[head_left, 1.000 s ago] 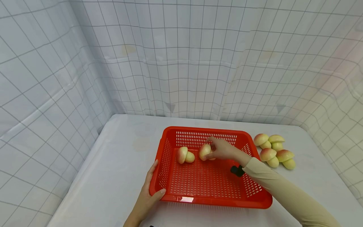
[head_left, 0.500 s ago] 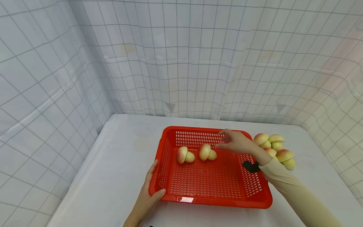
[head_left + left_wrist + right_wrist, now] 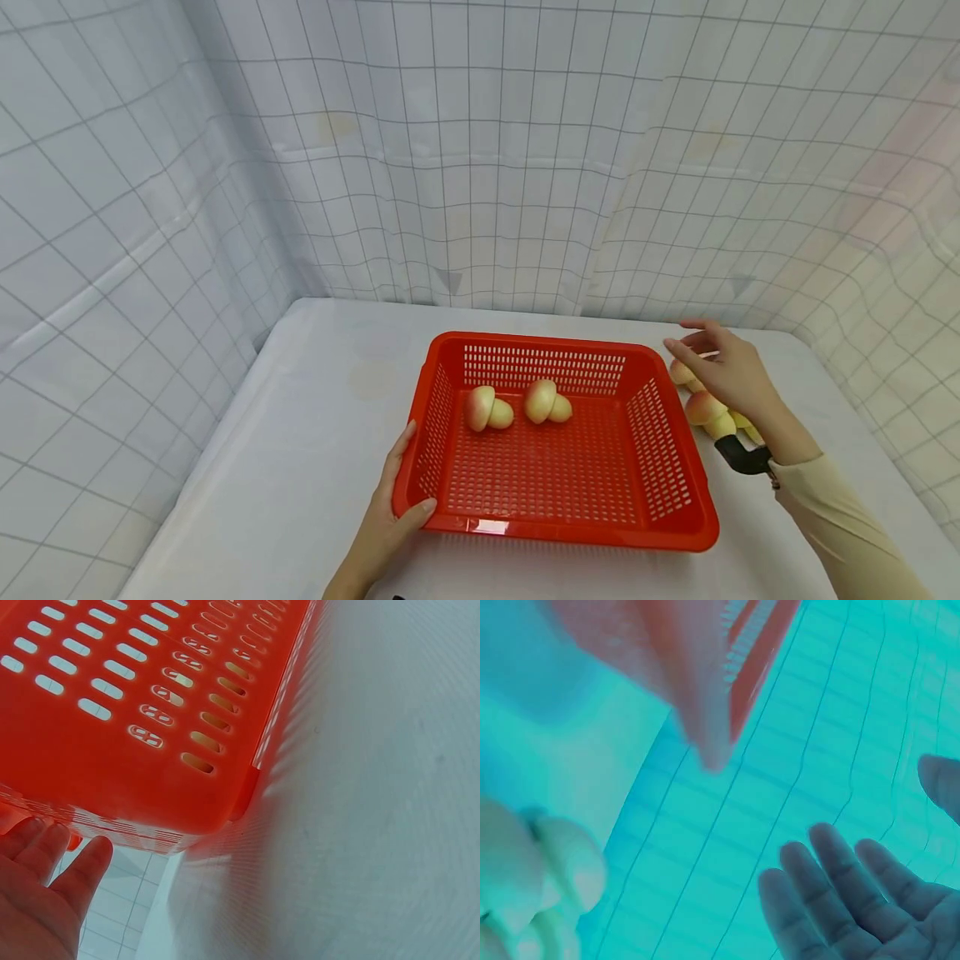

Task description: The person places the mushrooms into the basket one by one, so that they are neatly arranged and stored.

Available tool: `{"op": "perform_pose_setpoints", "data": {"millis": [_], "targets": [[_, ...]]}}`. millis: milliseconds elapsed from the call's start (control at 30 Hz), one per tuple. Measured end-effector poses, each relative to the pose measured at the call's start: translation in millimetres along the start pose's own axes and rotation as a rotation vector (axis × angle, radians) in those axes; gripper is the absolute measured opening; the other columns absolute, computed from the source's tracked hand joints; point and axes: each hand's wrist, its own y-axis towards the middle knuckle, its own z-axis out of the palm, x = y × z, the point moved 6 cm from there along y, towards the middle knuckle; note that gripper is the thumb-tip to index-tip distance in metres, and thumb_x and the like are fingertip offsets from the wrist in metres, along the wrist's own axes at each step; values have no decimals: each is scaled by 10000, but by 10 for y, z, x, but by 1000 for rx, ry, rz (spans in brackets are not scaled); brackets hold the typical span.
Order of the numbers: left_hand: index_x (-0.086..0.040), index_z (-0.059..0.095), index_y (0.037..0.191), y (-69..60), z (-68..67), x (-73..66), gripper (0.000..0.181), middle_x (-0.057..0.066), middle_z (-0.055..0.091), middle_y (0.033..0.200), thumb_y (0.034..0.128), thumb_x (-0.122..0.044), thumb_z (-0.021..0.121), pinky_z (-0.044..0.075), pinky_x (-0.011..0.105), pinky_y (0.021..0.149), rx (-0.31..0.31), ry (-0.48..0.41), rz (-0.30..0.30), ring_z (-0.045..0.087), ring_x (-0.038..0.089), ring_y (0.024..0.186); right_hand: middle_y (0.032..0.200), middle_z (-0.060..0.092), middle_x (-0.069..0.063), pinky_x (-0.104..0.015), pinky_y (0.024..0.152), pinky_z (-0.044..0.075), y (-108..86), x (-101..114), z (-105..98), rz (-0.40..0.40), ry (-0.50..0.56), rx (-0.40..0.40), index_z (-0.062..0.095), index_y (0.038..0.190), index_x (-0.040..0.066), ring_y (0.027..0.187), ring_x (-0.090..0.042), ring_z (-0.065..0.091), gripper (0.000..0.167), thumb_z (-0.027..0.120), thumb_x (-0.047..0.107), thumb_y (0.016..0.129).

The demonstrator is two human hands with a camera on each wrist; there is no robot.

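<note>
one red basket (image 3: 555,471), two mushrooms (image 3: 542,402) inside, one left hand (image 3: 384,521) gripping

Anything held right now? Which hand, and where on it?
Left hand holds the basket by its near left corner, thumb at the near rim. Right hand holds nothing.

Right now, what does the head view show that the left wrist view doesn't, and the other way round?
Only the head view shows the right hand, the mushrooms on the table beneath and beside it, and two whole mushrooms inside the basket.

Only the left wrist view shows the basket's slotted outer wall up close, with yellowish patches behind some slots, too obscured to identify for certain.

Both share the red basket, the left hand at its corner, the white table and the gridded sheet.
</note>
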Motion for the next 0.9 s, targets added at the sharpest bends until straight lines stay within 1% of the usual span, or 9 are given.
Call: {"op": "perform_pose_setpoints", "data": {"millis": [67, 167, 333, 467, 567, 667, 800, 900], "targets": [[-305, 207, 1506, 0, -1, -2, 812, 56, 214, 1509, 845, -37, 596, 509, 391, 823, 0, 3, 3, 398, 443, 1168, 1060, 632, -173, -381, 695, 481, -49, -126, -105, 29, -16, -68, 498, 1300, 19, 958, -318, 575, 551, 559, 425, 933], [-305, 208, 1505, 3, -2, -3, 810, 61, 221, 1505, 844, -41, 595, 510, 391, 821, 0, 4, 3, 403, 445, 1163, 1051, 614, -194, -345, 678, 446, -123, -347, -213, 63, -30, -126, 502, 1289, 0, 955, -323, 548, 536, 553, 403, 941], [-316, 213, 1501, 8, -4, 0, 807, 63, 234, 1495, 843, -52, 599, 512, 392, 816, -3, -2, -10, 408, 440, 1162, 1103, 582, -256, -393, 694, 416, -244, -733, -303, 128, -63, -172, 486, 1290, -45, 991, -388, 526, 553, 538, 388, 950], [-322, 217, 1498, 11, -8, 5, 807, 65, 236, 1494, 841, -58, 603, 512, 392, 815, -9, 0, -16, 407, 441, 1164, 1145, 547, -312, -482, 723, 420, -329, -964, -322, 151, -84, -187, 473, 1282, -91, 1013, -458, 510, 571, 535, 370, 952], [-325, 215, 1499, 19, -5, 5, 806, 61, 216, 1506, 845, -56, 602, 507, 401, 824, -5, -7, -14, 395, 440, 1177, 1178, 498, -359, -570, 764, 398, -388, -1095, -318, 156, -93, -182, 453, 1275, -131, 1035, -510, 476, 591, 537, 356, 951], [-331, 210, 1500, 23, 2, 6, 805, 57, 197, 1515, 850, -55, 598, 505, 409, 827, 4, -22, -18, 391, 443, 1182, 1190, 456, -410, -619, 780, 380, -449, -1227, -290, 173, -107, -161, 431, 1267, -169, 1037, -554, 448, 625, 543, 356, 946], [-338, 210, 1498, 16, 3, 10, 803, 62, 205, 1510, 852, -60, 597, 509, 405, 818, 6, -33, -26, 396, 446, 1173, 1178, 420, -461, -629, 768, 389, -510, -1397, -231, 212, -142, -106, 382, 1271, -214, 1014, -583, 444, 701, 538, 386, 943], [-331, 210, 1500, 7, 2, 8, 802, 67, 208, 1508, 852, -55, 594, 508, 405, 820, 7, -37, -21, 395, 448, 1171, 1167, 396, -482, -626, 757, 397, -550, -1505, -196, 250, -153, -63, 333, 1280, -240, 998, -593, 444, 758, 524, 412, 943]]}}
